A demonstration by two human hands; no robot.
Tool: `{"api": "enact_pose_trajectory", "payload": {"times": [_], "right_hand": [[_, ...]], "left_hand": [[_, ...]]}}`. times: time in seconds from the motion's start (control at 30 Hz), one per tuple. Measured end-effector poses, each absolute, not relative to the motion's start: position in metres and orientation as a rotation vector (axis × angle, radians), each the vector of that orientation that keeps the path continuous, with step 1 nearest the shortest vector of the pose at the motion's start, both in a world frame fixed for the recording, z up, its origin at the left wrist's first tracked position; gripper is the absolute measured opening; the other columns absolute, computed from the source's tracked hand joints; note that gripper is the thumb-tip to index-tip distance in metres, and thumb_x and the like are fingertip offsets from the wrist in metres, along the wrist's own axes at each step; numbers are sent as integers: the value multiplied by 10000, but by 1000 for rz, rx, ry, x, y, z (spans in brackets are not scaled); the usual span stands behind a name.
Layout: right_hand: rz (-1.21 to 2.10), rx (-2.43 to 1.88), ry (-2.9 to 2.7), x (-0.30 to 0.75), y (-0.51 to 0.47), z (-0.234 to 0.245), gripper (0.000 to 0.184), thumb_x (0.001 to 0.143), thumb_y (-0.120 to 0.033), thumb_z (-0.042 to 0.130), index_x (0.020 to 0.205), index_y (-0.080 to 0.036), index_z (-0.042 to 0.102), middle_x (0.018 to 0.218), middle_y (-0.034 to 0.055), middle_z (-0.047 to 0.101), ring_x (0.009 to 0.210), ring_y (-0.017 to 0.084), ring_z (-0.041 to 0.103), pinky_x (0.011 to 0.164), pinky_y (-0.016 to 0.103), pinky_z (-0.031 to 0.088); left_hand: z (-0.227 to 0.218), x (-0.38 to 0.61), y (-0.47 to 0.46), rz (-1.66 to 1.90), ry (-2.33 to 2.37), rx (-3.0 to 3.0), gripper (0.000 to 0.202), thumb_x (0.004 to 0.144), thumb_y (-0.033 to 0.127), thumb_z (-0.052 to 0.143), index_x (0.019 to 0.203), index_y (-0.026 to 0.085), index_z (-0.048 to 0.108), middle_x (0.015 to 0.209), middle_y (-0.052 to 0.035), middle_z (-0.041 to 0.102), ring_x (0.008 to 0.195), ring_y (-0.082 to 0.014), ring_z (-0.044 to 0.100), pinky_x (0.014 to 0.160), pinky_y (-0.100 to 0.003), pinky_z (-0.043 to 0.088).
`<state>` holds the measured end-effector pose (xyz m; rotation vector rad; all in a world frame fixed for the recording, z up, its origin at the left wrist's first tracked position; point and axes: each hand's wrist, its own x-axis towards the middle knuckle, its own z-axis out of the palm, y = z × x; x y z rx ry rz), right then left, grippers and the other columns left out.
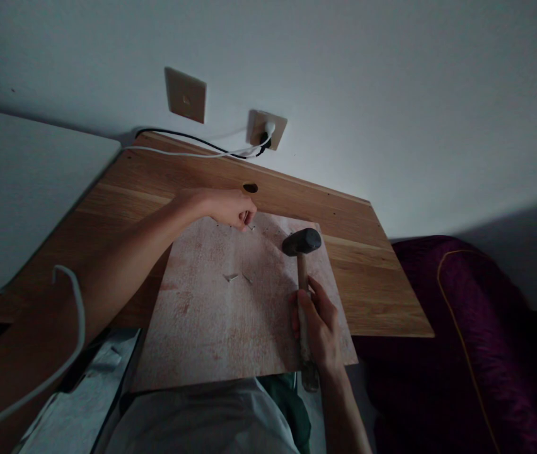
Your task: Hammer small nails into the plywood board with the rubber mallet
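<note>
My right hand point(319, 318) is wrapped round the wooden handle of a hammer point(302, 242). Its dark, blunt head is raised over the right part of a pale, reddish-stained board point(202, 328). Near the board's far edge, my left hand point(231, 207) pinches a small nail point(252, 227) between thumb and fingers; most of the nail is hidden. Several loose nails point(231, 277) lie on the middle of the board. A few small dark specks or nail heads show along the far edge, too small to tell which.
The board rests on a wooden desk point(367, 284) with a round cable hole point(250, 188). White and black cords run to a wall socket point(268, 129). A white cable point(79, 309) hangs in front of my left forearm. Purple bedding point(486, 315) lies to the right.
</note>
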<state>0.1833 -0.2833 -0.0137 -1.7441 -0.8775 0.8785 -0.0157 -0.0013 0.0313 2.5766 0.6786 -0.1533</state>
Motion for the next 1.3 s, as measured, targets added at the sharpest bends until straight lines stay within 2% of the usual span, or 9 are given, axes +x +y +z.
{"api": "enact_pose_trajectory", "payload": {"times": [0.1, 0.2, 0.33, 0.5, 0.6, 0.73, 0.93, 1.13, 1.3], "right_hand": [[878, -1736, -867, 184, -284, -14, 723, 895, -654, 738, 1393, -144, 623, 765, -28, 692, 433, 109, 535, 372, 248, 455], [874, -1731, -871, 184, -285, -15, 725, 896, -668, 743, 1393, -152, 630, 796, -12, 712, 440, 109, 543, 380, 252, 459], [864, -1730, -877, 183, -285, -14, 731, 897, -669, 748, 1401, -151, 642, 756, -25, 682, 440, 117, 540, 371, 252, 440], [866, -1746, -891, 184, -284, -14, 712, 908, -647, 737, 1398, -140, 643, 778, -14, 703, 433, 108, 524, 372, 252, 442], [874, -1735, -877, 185, -284, -15, 756, 894, -665, 748, 1420, -137, 622, 807, -3, 724, 447, 110, 541, 374, 247, 450], [862, -1732, -884, 185, -284, -16, 725, 896, -670, 753, 1381, -143, 640, 707, -39, 678, 427, 112, 521, 366, 241, 436], [881, -1752, -872, 186, -286, -14, 756, 886, -681, 768, 1401, -140, 647, 674, -50, 646, 435, 123, 532, 368, 248, 450], [922, -1745, -883, 183, -282, -6, 744, 885, -640, 788, 1421, -140, 660, 775, 5, 734, 444, 123, 563, 383, 264, 460], [957, -1673, -923, 168, -269, 6, 651, 916, -560, 767, 1403, -142, 661, 839, 21, 753, 426, 95, 521, 360, 248, 414]], "left_hand": [[32, -17, 0, -183, 745, 2570, 230, 910, 348, 766, 1070, 188, 809, 960, -56, 828, 881, -190, 730, 806, -272, 463], [31, -17, 1, -175, 753, 2602, 207, 920, 375, 773, 998, 189, 818, 920, -58, 823, 846, -187, 716, 787, -278, 444], [27, -16, 1, -119, 691, 2649, 121, 915, 307, 768, 896, 194, 806, 834, -34, 808, 752, -152, 682, 727, -262, 419], [29, -15, -1, -139, 669, 2630, 136, 885, 194, 733, 987, 189, 823, 908, -38, 825, 800, -156, 705, 769, -253, 449], [33, -15, -4, -165, 698, 2622, 182, 876, 225, 747, 1035, 193, 829, 947, -41, 830, 833, -174, 717, 792, -265, 464], [32, -13, -6, -150, 735, 2647, 127, 893, 301, 788, 925, 182, 819, 877, -47, 816, 773, -166, 695, 746, -267, 440], [26, -10, -3, -117, 693, 2642, 115, 883, 178, 752, 959, 191, 837, 918, -50, 827, 830, -166, 712, 787, -266, 447], [28, -13, -3, -101, 727, 2659, 126, 894, 323, 790, 860, 206, 821, 808, -42, 791, 756, -173, 665, 728, -286, 416], [32, -9, -9, -131, 742, 2722, 55, 840, 184, 760, 823, 201, 809, 822, -52, 782, 750, -188, 646, 703, -319, 397]]}}
